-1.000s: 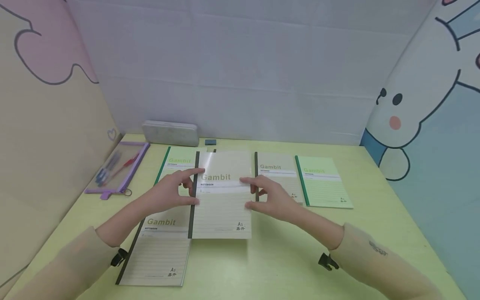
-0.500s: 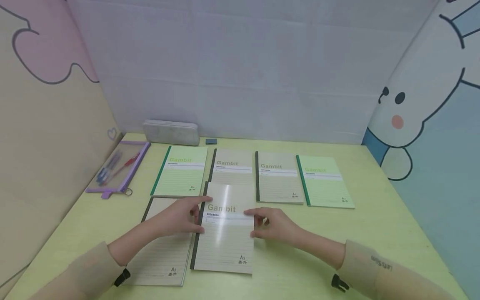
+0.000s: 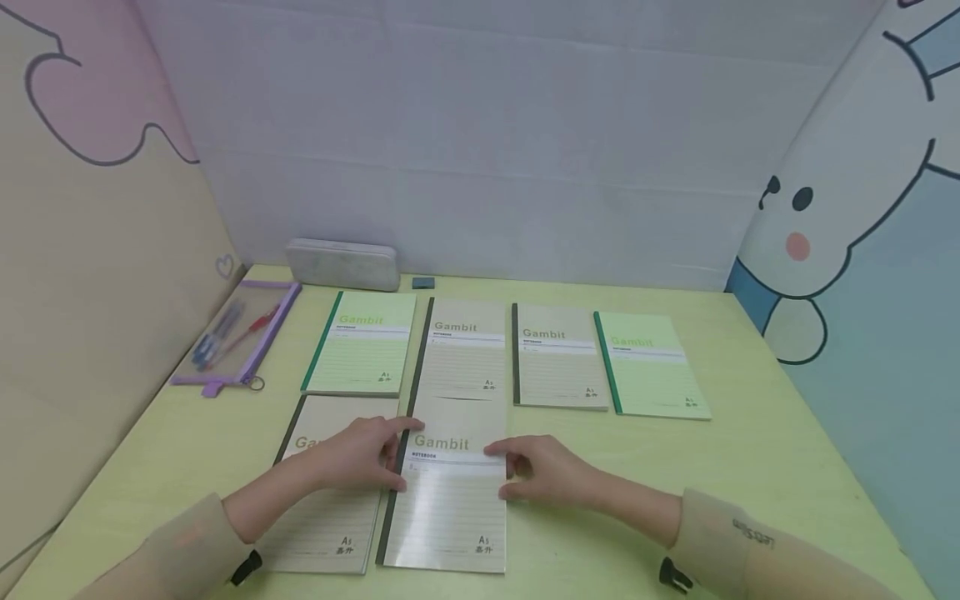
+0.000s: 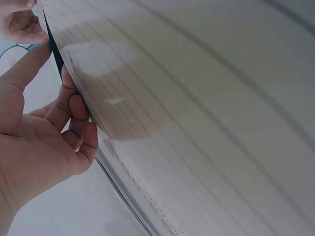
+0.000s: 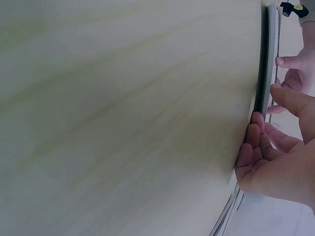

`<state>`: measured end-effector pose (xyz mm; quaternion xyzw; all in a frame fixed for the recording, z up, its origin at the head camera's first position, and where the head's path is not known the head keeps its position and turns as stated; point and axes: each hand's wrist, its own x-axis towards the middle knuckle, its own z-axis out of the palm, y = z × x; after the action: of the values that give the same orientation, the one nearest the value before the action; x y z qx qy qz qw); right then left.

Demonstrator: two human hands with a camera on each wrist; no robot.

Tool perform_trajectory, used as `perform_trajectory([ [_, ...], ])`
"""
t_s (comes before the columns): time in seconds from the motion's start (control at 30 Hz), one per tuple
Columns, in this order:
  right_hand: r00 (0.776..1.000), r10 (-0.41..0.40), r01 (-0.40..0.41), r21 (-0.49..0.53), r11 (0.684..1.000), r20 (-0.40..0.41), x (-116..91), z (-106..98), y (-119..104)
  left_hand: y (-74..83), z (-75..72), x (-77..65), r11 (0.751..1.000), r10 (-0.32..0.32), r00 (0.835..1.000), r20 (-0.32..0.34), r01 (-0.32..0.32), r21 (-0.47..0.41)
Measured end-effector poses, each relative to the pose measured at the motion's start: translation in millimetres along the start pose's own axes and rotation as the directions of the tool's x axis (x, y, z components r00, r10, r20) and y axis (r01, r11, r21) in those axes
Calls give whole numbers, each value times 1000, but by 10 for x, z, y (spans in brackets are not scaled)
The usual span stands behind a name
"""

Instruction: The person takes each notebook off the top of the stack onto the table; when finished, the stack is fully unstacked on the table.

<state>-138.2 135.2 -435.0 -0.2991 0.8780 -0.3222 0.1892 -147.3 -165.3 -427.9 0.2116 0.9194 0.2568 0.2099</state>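
Note:
A beige Gambit notebook [image 3: 450,517] with a dark spine lies low over the front middle of the table. My left hand [image 3: 358,454] grips its spine edge, index finger on the cover and thumb at the side. On the opposite edge my right hand [image 3: 551,471] pinches it, index finger above and thumb nearer me. Another beige notebook [image 3: 322,533] lies just left, partly covered by my left hand and forearm. The held notebook's top edge meets a third beige notebook [image 3: 465,358] behind it. In the right wrist view, curled fingers [image 5: 253,135] sit against the notebook's edge.
In the back row are a green notebook [image 3: 360,342], a beige one [image 3: 561,358] and another green one [image 3: 652,367]. A purple-edged pouch [image 3: 240,333] of pens lies left. A grey case [image 3: 343,265] and a small blue block [image 3: 423,283] stand by the back wall.
Both hands have brought the beige notebook down and toward me, from over the back row to the front, beside the left beige notebook. The back beige notebook it covered now shows.

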Motion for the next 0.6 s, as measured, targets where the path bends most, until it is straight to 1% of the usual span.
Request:
perform_trajectory([
  [0.2, 999, 7, -4, -53, 999, 39, 25, -17, -15, 60, -27, -40, 998, 24, 1000, 0, -24, 49],
  [0.33, 999, 14, -11, -56, 998, 52, 33, -71, -37, 81, -45, -19, 997, 6, 1000, 3, -6, 74],
  [0.4, 999, -2, 6, -65, 998, 51, 43, -119, -60, 68, -59, 5, 997, 2, 1000, -3, -1, 81],
  [0.5, 999, -29, 32, -83, 996, 39, 81, -208, -114, 65, -119, 20, 997, 18, 1000, -24, -16, 71],
  [0.6, 999, -47, 49, -112, 993, 24, 142, -310, -178, 73, -233, 17, 998, 32, 998, -57, -28, 53],
])
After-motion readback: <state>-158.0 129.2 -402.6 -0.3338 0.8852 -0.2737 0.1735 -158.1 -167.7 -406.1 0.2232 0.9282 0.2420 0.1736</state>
